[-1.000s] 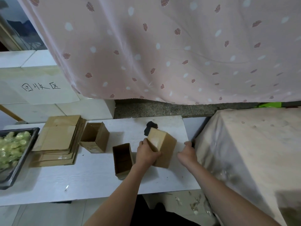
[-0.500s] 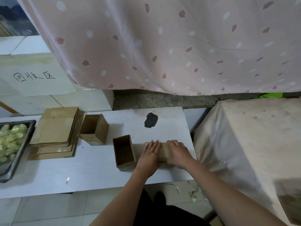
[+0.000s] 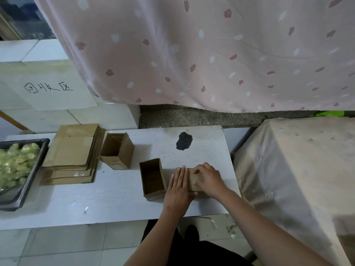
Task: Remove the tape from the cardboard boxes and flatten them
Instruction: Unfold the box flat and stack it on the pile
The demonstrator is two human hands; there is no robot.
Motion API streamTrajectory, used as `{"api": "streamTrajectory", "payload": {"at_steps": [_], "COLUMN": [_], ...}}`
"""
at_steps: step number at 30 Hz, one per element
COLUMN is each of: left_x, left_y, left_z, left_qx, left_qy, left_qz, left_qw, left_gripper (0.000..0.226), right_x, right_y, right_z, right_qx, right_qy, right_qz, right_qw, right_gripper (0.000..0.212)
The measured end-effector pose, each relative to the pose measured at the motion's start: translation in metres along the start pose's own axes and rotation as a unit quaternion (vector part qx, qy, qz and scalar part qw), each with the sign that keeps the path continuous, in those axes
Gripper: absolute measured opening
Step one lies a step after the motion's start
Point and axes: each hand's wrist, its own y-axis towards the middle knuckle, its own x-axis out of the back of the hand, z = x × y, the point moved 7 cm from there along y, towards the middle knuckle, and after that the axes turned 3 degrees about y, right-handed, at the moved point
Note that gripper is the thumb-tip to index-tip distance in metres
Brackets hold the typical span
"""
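- A person's left hand (image 3: 179, 186) and right hand (image 3: 208, 179) press flat, fingers spread, on a collapsed cardboard box (image 3: 194, 180) near the white table's (image 3: 115, 194) front right edge, apparently to crease it flat.
- Two open boxes (image 3: 152, 178) (image 3: 117, 150) stand to the left, probably awaiting flattening.
- Flattened cardboard forms a stack (image 3: 74, 152) farther left.

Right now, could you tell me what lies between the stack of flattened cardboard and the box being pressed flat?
In the head view, two open boxes stand on the white table between them.
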Motion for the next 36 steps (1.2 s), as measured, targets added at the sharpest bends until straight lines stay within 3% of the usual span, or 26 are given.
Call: {"api": "streamTrajectory", "payload": {"at_steps": [6, 15, 25, 32, 36], "left_x": [-0.001, 0.004, 0.004, 0.007, 0.009], "left_y": [0.0, 0.005, 0.005, 0.005, 0.005], "left_z": [-0.002, -0.008, -0.011, -0.015, -0.019], "left_qx": [0.008, -0.006, -0.013, -0.01, -0.001], "left_qy": [0.008, 0.015, 0.039, 0.055, 0.051], "left_qz": [0.01, 0.014, 0.006, 0.028, 0.029], "left_qw": [1.0, 1.0, 0.999, 0.998, 0.998], "left_gripper": [0.086, 0.09, 0.08, 0.08, 0.078], "right_x": [-0.002, -0.001, 0.007, 0.013, 0.018], "right_y": [0.0, 0.008, 0.0, -0.001, -0.001], "right_z": [-0.001, 0.004, 0.003, 0.017, 0.026], "right_qx": [-0.018, -0.058, -0.08, -0.064, -0.073], "right_qy": [0.011, 0.017, 0.162, 0.094, 0.019], "right_qz": [-0.018, 0.009, 0.038, 0.001, 0.0], "right_qw": [1.0, 0.998, 0.983, 0.994, 0.997], "right_gripper": [0.013, 0.016, 0.02, 0.004, 0.017]}}
